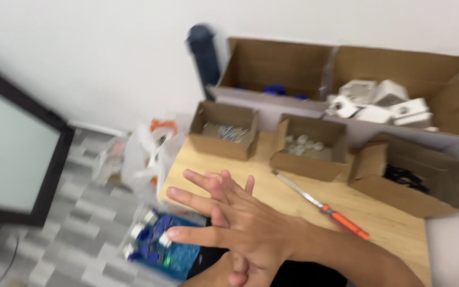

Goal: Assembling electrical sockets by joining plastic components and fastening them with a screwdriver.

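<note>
While empty, hands (240, 234) over table (399, 223)

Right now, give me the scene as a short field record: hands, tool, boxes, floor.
hands: right hand laid over left hand, fingers spread, holding nothing
tool: screwdriver with orange handle, lying on wooden table, untouched
small boxes: one with metal screws, one with pale round parts, one with black parts
large box: white plastic housings, blue parts
floor: blue bin of blue and white parts, plastic bags
left edge: dark-framed screen
</note>
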